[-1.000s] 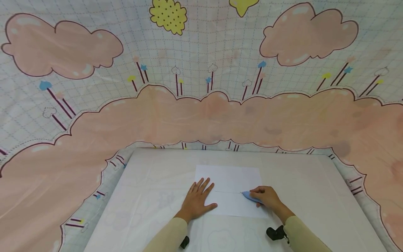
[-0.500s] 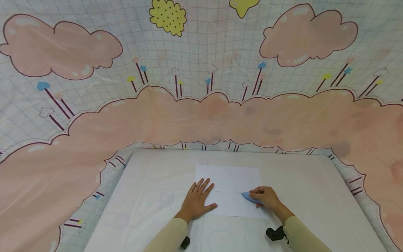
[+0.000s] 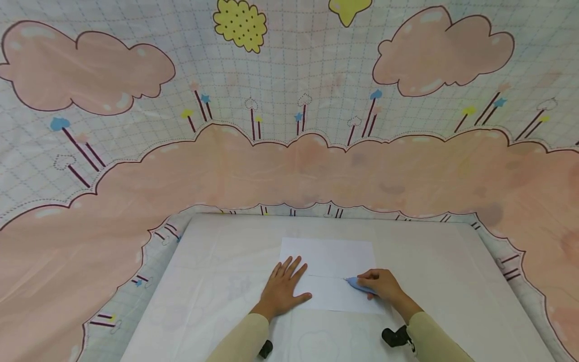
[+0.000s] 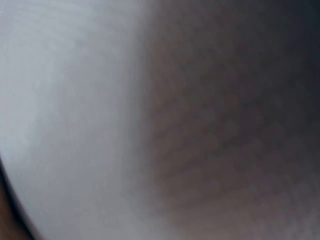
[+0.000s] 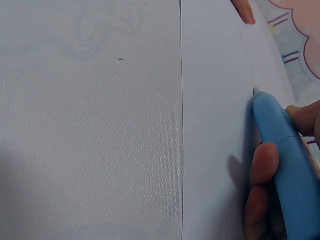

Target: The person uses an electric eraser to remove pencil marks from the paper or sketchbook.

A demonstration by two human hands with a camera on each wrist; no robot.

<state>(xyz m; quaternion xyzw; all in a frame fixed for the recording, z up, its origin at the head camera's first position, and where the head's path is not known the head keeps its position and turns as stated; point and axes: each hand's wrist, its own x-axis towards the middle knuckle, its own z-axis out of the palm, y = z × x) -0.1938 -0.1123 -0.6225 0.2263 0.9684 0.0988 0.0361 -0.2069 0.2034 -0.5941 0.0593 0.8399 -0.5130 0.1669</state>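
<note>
A white sheet of paper (image 3: 330, 256) lies on the table with a thin line across its middle. Spread flat on its left part is my left hand (image 3: 281, 289), fingers straight. My right hand (image 3: 382, 284) grips a blue electric eraser (image 3: 357, 285) between thumb and fingers. In the right wrist view the rounded blue eraser body (image 5: 287, 155) slants over the paper, its small pale tip at the line, with tiny grey bits beside it. A left fingertip (image 5: 244, 11) shows at the top of that view. The left wrist view is too blurred to make out the hand.
White cloth covers the table (image 3: 217, 251). A patterned curtain (image 3: 289, 171) with clouds and stars rises behind and beside it. Black wrist devices show by the right sleeve (image 3: 395, 336) and the left sleeve (image 3: 266, 349).
The right hand and blue eraser have shifted slightly left along the line. My left hand stays in place. The head view has tilted very slightly.
</note>
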